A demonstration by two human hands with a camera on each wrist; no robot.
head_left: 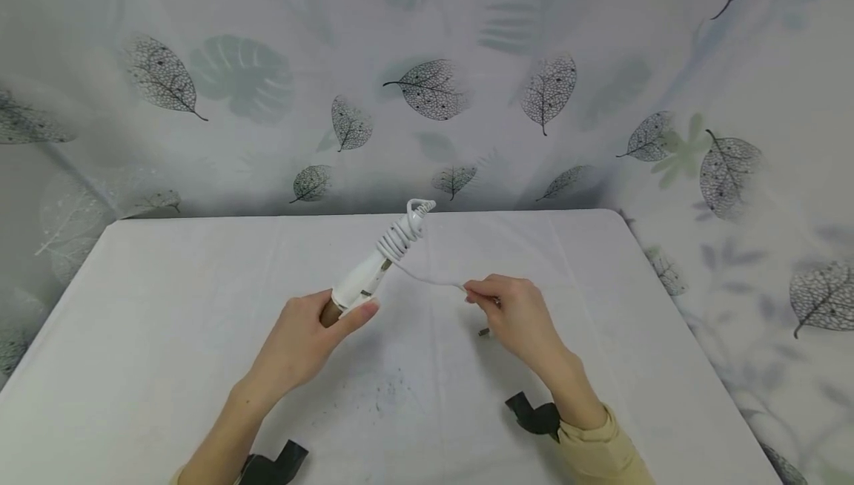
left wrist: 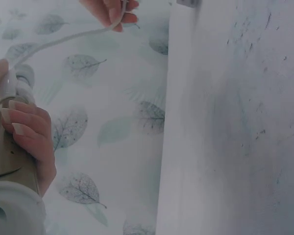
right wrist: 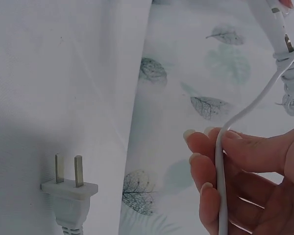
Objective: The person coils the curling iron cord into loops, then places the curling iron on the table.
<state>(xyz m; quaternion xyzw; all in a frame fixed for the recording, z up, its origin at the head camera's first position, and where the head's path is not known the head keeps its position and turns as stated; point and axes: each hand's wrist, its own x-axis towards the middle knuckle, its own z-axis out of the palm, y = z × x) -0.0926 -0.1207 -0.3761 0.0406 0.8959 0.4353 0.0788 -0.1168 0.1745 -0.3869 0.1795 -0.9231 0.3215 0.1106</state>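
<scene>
Leaf-printed backdrop (head_left: pixel 434 88) is standing behind the white surface (head_left: pixel 167 322); small dark marks (head_left: pixel 390 396) are dotting its near middle. From my remote station I am seeing both hands working above it. Left hand (head_left: pixel 300 340) is gripping the device (head_left: pixel 360 279), its fingers clamping the brown barrel (left wrist: pixel 7 156) while the white body is tilting up and away to the right. Through the left wrist view I am noting a round white end (left wrist: pixel 14 210) showing past the barrel. Cord (head_left: pixel 434 281) is winding in several turns round the device's far part; a loose length is running from these turns to the right hand (head_left: pixel 517 318). There, thumb and fingers are pinching it, and more cord is passing down along the fingers. Two-pin plug (right wrist: pixel 68 188) is showing in the right wrist view, prongs pointing up; I am unable to tell whether it is touching the surface. Black mounts (head_left: pixel 540 417) are sitting at both wrists; a pale yellow sleeve (head_left: pixel 600 451) is covering the right forearm.
</scene>
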